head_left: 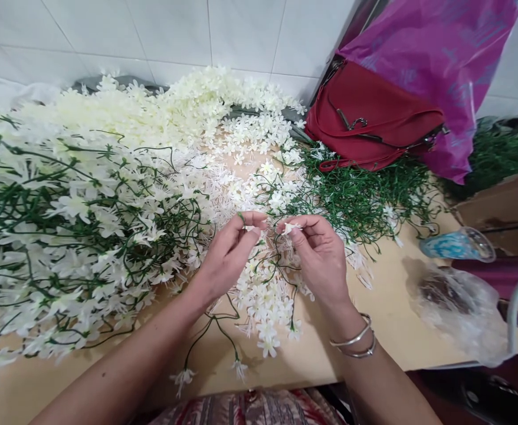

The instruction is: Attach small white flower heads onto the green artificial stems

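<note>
Near the table's middle, my right hand pinches a small white artificial flower between thumb and forefinger. My left hand, a little apart from it, has thumb and forefinger pressed together on a green stem; the stem's lower part is mostly behind the fingers. Below both hands lies a cluster of loose white blossoms. A branched green stem with white flower tips hangs toward the table's front edge.
A large heap of white flowers on green stems covers the left side. Cream blossoms lie along the wall. At right are bare green stems, a red bag, a purple plastic bag, a plastic cup and a clear bag.
</note>
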The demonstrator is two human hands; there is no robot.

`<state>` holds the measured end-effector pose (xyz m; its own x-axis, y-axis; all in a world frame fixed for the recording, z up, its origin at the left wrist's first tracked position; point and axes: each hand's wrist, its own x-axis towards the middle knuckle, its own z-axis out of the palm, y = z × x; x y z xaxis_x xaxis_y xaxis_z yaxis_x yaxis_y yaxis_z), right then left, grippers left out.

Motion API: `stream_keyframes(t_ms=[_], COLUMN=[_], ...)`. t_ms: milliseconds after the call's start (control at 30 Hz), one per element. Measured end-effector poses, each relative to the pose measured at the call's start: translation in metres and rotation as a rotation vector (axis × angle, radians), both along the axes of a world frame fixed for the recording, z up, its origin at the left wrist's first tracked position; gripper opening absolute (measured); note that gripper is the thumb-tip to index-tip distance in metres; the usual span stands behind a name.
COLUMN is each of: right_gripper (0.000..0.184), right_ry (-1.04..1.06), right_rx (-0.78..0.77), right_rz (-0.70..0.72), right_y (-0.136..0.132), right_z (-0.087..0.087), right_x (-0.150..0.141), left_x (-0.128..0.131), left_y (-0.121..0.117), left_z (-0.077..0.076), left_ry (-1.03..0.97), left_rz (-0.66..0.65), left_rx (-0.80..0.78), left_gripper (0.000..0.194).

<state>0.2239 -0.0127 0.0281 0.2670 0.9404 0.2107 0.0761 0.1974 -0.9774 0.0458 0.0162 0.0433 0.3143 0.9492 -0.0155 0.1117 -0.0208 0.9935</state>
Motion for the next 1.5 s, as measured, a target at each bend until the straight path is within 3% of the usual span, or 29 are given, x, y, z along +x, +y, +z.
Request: stream_keyframes(t_ms=[167, 300, 467, 967, 1233, 1500], right_gripper=[0.012, 0.02, 0.018, 0.015, 0.02, 0.021], right_ry=[0.089, 0.148, 0.136, 0.017, 0.022, -0.037], right_rx=[-0.025, -0.099, -0.094, -0.152, -0.276, -0.312], right_rz=[0.061, 0.19, 0.243, 0.21, 0.238, 0.256], right_y=[0.002, 0.003, 0.003, -0.001, -0.001, -0.001], right_z=[-0.004, -0.002, -0.001, 0.008, 0.012, 0.011], right_x=[0.008, 0.01, 0.012, 0.004, 0.01, 0.009], left_x=[-0.006, -0.006, -0.008, -0.006, -0.012, -0.01], left_y=[0.003, 0.007, 0.011, 0.003, 0.003, 0.0], left_z=[0.002, -0.002, -0.004, -0.011, -0.011, -0.013], left_ry=[0.066, 0.249, 0.393, 0.667, 0.739, 0.9], left_rz=[-0.077, -0.192, -0.283, -0.274, -0.365, -0.335], left_rx=[0.044, 0.256, 0.484, 0.787, 0.822, 0.913], left_gripper=[0.04, 0.036, 0.031, 0.027, 0.027, 0.024])
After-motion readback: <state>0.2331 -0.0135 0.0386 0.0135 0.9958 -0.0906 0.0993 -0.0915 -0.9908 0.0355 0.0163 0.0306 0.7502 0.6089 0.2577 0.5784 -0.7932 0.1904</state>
